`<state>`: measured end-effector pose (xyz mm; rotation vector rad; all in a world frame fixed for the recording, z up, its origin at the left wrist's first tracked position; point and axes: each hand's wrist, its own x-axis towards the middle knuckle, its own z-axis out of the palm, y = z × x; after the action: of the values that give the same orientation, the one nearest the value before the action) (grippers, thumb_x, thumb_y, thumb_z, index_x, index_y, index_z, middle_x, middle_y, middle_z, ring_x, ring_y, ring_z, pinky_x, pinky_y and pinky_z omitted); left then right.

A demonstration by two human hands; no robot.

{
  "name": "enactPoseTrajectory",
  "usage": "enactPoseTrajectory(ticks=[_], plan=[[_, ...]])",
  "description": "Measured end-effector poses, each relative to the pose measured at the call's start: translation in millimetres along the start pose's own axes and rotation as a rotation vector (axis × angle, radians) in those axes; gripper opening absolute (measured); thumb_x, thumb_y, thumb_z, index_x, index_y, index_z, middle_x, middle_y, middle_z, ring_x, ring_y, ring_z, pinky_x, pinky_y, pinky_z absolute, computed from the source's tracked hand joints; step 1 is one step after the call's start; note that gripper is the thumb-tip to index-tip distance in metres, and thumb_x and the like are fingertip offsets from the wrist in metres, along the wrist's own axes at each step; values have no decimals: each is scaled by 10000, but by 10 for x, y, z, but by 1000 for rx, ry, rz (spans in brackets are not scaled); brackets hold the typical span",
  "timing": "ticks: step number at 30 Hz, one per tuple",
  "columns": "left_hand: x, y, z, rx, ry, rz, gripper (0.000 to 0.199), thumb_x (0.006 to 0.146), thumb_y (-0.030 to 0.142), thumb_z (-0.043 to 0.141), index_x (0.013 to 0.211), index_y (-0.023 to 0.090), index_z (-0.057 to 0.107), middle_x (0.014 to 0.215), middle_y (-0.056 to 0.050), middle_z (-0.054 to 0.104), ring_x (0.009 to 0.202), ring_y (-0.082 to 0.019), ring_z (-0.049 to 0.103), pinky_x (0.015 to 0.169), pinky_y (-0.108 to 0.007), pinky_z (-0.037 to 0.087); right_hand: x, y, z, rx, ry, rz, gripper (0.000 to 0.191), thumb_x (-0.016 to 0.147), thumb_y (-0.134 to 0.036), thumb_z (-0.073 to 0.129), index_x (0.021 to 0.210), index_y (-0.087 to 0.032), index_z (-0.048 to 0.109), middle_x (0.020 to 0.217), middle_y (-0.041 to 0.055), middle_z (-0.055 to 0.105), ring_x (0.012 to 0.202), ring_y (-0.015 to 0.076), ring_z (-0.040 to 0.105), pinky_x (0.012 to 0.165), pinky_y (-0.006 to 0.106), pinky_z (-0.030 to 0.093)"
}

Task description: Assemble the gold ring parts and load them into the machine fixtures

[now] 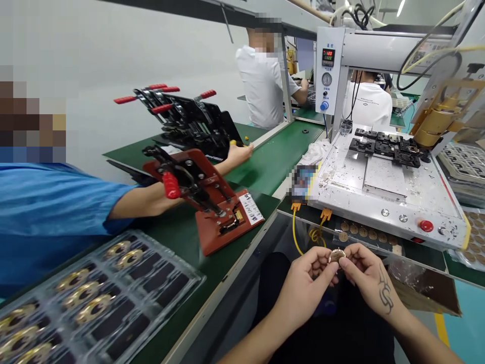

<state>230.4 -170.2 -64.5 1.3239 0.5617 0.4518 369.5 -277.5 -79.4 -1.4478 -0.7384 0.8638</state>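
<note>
A small round metal-rimmed disc (337, 256) is held up between both hands, above the lap and in front of the white machine's edge. My left hand (308, 280) pinches its left side with thumb and fingers. On its right side, the thumb and curled fingers of my right hand (366, 275) grip the rim. Just beyond the hands, a row of round brown discs (362, 231) lies along the dark bench edge.
The white machine (341, 184) carries black fixtures (390, 146). Yellow cables (295, 230) hang at its front. Left are a red clamp fixture (215, 222) and a clear tray (151, 273) with gold rings. A blue-sleeved person reaches behind the fixture; others sit further back.
</note>
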Motion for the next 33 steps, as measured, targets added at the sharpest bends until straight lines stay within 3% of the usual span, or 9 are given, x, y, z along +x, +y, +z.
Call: enactPoseTrajectory(ticks=[5,11,14,17,19,22,24,28,33], plan=[[-36,104,-53,113,0,53,224,961,383,702,984,161,710,828,-41,711,689,-159,665,683,-276,551,23,-70,-99,-199,-81,-156,291,996,-430,711,1227,-257,677,900,23,689,772,180,643,723,306,553],[-80,158,-111,215,45,121,204,994,353,636,976,161,704,793,-33,680,685,-163,650,685,-281,536,167,-297,-232,-677,-424,-552,439,1031,-259,638,1463,-331,608,1253,106,717,1092,278,714,941,411,592],[-127,258,-176,286,71,153,170,985,314,635,958,162,707,791,-32,683,698,-166,648,679,-276,526,276,-334,-172,-808,-402,-763,488,1023,-204,622,1495,-314,567,1287,129,720,1124,300,724,951,429,603],[-157,571,-399,397,57,232,240,919,328,745,1108,182,723,960,-69,747,833,-205,695,717,-281,543,464,-361,-53,-807,-376,-931,500,982,-174,660,1457,-287,554,1207,123,743,1052,292,739,887,410,611],[-153,895,-660,500,198,397,326,902,355,779,1179,198,709,1065,-88,753,918,-222,699,788,-304,555,613,-413,56,-756,-353,-950,437,952,-180,687,1365,-282,587,1076,92,746,913,261,732,787,380,603],[-84,1367,-1158,765,484,784,184,987,365,663,1037,196,714,1023,-91,743,927,-220,669,872,-352,526,781,-523,233,-646,-279,-899,329,923,-215,698,1235,-289,627,908,39,698,741,218,657,674,353,551],[-5,1548,-1476,994,443,952,281,1009,367,592,790,208,667,814,-64,699,812,-211,627,831,-363,498,829,-577,330,-574,-251,-859,313,909,-228,699,1210,-289,643,854,22,664,709,209,618,650,350,518],[113,1633,-1822,1229,273,940,551,1017,379,537,509,238,375,515,30,393,543,-155,382,643,-331,382,864,-584,466,-451,-224,-781,306,911,-250,703,1213,-270,660,794,7,616,675,195,576,623,339,478],[288,2063,-1887,838,525,957,485,1055,442,528,631,216,459,592,42,441,561,-124,432,601,-268,378,1150,-527,786,-451,-323,-758,297,936,-282,699,1225,-243,642,790,-1,603,659,175,566,617,312,484]])
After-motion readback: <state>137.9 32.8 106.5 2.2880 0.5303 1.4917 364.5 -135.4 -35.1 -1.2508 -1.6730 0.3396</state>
